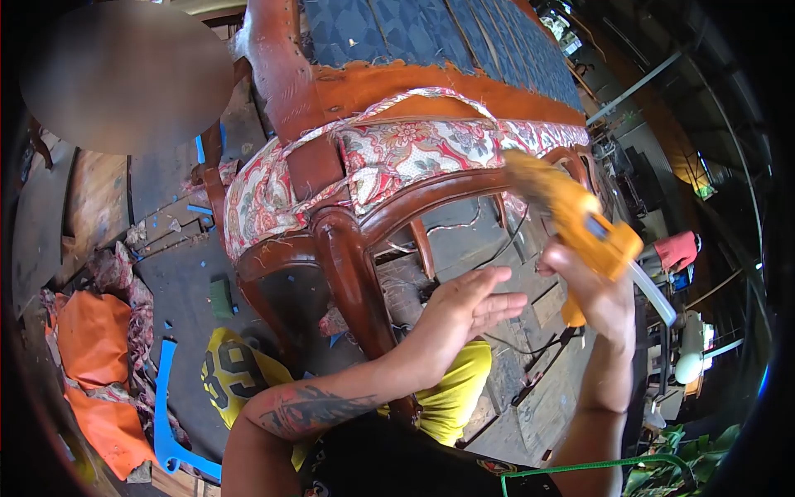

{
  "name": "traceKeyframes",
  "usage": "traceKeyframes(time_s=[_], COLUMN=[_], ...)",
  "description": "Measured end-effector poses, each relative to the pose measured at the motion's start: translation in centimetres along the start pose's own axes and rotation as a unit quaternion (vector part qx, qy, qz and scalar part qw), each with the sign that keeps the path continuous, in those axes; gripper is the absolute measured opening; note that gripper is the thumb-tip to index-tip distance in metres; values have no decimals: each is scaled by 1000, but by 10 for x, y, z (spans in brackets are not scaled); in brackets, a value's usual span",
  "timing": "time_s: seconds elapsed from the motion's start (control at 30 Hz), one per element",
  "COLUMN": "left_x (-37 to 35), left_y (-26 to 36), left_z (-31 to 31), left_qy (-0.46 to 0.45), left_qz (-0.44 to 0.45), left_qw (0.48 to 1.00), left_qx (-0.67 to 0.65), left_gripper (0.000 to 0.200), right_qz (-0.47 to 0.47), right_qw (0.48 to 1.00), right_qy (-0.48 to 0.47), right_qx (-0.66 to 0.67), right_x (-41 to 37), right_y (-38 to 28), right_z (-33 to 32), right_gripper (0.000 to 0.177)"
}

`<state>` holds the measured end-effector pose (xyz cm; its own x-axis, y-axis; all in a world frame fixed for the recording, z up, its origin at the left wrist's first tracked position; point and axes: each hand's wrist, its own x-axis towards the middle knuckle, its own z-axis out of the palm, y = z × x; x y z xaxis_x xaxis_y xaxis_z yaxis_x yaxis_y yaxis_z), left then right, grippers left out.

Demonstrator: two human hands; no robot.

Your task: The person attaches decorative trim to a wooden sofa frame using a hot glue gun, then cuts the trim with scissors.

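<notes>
My right hand [592, 290] grips a yellow glue gun [584, 219], with a translucent glue stick [652, 294] poking out of its back end. The gun's front is blurred and points toward the chair's floral seat edge [431, 157]. Fingers apart and holding nothing, my left hand [472, 315] is just left of the gun, below the carved wooden seat rail [439, 195]. A loose floral piping cord [414, 93] loops over the seat edge and around the wooden corner post [315, 170].
Blue patterned fabric [389, 33] covers the chair back. Orange material [95, 340] and a blue strip [166, 406] lie at lower left. A dark cable [505, 248] hangs under the chair. At right, a person in red [677, 250] is in the background.
</notes>
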<state>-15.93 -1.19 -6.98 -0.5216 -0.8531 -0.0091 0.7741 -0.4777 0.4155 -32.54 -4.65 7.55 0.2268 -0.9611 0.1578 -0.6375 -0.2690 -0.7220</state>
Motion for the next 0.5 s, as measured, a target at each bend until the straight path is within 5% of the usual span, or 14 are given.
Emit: traceKeyframes(time_s=[0.1,0.2,0.23,0.27,0.33,0.37,0.4,0.5], left_x=[-8,-15,-18,-19,-32,-53,-55,-89], left_y=[7,19,30,35,31,33,26,30], left_z=[-1,-6,1,-7,-16,-46,-64,-86], left_qy=[-5,59,90,89,170,216,159,111], left_qz=[1,142,204,296,398,429,516,486], left_qw=[998,964,910,804,680,524,605,597], left_qx=[57,218,349,508,592,703,585,629], left_gripper=[53,47,45,42,57,63,59,55], right_qz=[-61,-4,79,100,163,258,251,289], right_qw=[976,932,925,933,930,925,916,902], right_qy=[147,313,348,327,290,255,257,307], right_qx=[148,181,128,113,156,110,177,95], right_x=[-28,-39,-42,-47,-61,-67,-74,-114], right_y=[58,150,175,218,320,354,408,561], right_z=[-9,-5,-2,0,10,16,30,94], right_gripper=[15,16,16,20,25,30,36,45])
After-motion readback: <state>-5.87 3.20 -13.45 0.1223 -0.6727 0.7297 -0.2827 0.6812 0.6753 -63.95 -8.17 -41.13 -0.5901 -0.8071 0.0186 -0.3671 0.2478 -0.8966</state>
